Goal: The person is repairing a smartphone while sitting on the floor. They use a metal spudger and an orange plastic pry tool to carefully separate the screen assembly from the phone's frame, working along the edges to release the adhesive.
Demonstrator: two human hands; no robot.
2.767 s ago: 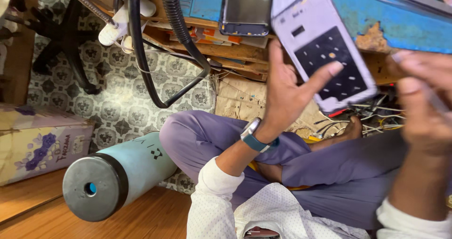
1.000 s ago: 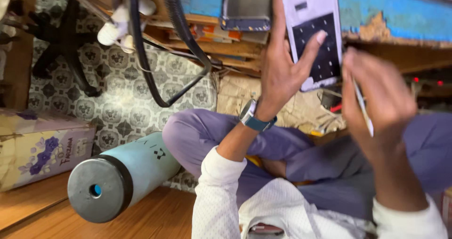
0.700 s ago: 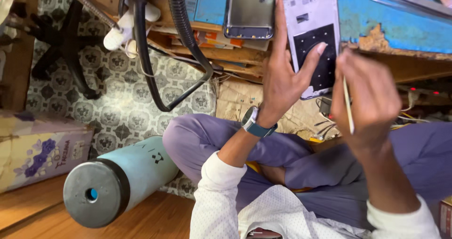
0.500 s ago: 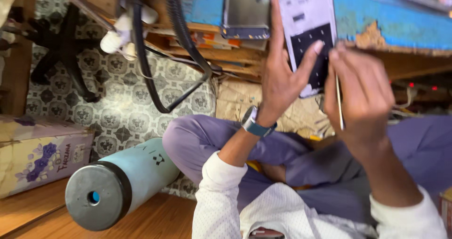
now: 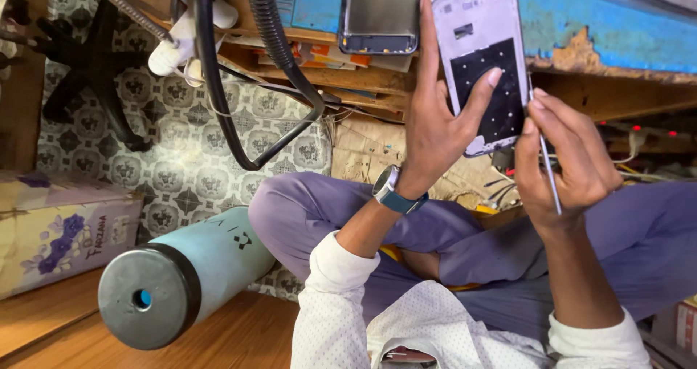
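Observation:
My left hand (image 5: 439, 133) grips an opened phone frame (image 5: 485, 57), white with a black panel in its middle, held up in front of the blue workbench edge (image 5: 617, 20). Its thumb rests on the black panel. My right hand (image 5: 563, 162) is just to the right of the phone, fingers pinched on thin metal tweezers (image 5: 548, 173), whose tip is at the phone's right edge. A watch with a blue strap (image 5: 392, 189) sits on the left wrist.
A second phone part with a grey screen (image 5: 379, 13) lies on the bench. Black hoses (image 5: 239, 71) hang down at left. A light-blue cylinder with a black cap (image 5: 181, 278), a floral box (image 5: 62, 231), patterned floor and loose wires surround my purple-trousered legs.
The right hand came in from the far right with the tweezers and now sits against the phone's right edge. The left hand has kept its hold on the phone.

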